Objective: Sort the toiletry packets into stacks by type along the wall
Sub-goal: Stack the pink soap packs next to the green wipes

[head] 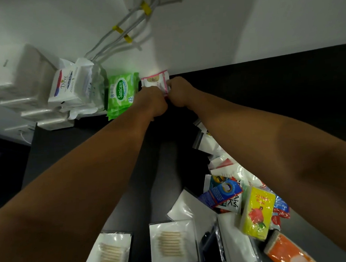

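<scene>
Both my hands reach to the wall at the back of the black table [265,92]. My left hand [150,101] and my right hand [177,92] hold a stack of pink-and-white packets [155,79] standing against the wall, one hand on each side. Left of it stands a green Sanicare wipes stack [120,93], then white Dove packets [65,85] and clear-wrapped white packs [17,77]. Unsorted packets lie near me: two cotton-swab packets [171,242] [111,250], a yellow box [256,212], a blue packet [222,193], an orange tube [288,250].
White cables with yellow ties [123,32] run down the white wall behind the Dove stack. More white and clear sachets [214,149] trail under my right forearm. The table's left edge [31,147] drops off below the white packs.
</scene>
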Demonstrator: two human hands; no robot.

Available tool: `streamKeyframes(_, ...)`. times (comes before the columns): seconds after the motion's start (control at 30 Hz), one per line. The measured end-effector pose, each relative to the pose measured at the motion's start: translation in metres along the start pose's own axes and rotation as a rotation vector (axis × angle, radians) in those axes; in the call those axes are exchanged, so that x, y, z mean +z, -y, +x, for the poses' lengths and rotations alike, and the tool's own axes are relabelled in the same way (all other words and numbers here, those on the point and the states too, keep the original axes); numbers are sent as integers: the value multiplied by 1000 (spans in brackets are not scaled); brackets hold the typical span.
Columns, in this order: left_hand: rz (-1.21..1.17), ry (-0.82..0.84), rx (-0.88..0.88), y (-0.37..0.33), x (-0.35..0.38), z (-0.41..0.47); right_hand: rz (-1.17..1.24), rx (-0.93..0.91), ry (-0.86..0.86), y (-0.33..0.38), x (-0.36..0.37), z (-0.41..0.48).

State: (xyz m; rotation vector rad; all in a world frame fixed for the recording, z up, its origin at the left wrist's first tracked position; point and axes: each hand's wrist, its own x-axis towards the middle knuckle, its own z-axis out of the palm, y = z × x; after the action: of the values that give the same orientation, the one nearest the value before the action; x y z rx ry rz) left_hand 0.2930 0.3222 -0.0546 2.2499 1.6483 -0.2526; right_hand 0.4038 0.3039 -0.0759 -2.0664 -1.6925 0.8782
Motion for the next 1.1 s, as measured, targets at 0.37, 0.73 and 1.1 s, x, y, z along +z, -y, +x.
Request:
streamKeyframes(0.37, -97, -236, 93, 3, -15, -32, -236, -20, 93, 4, -18, -22)
streamKeyframes(0.73, -493, -252, 318, -8, 28, -142, 42, -54, -80, -21, -40, -164)
streamKeyframes(1.1, -639, 121, 97, -37, 101, -203, -91, 132, -277, -87, 8, -280)
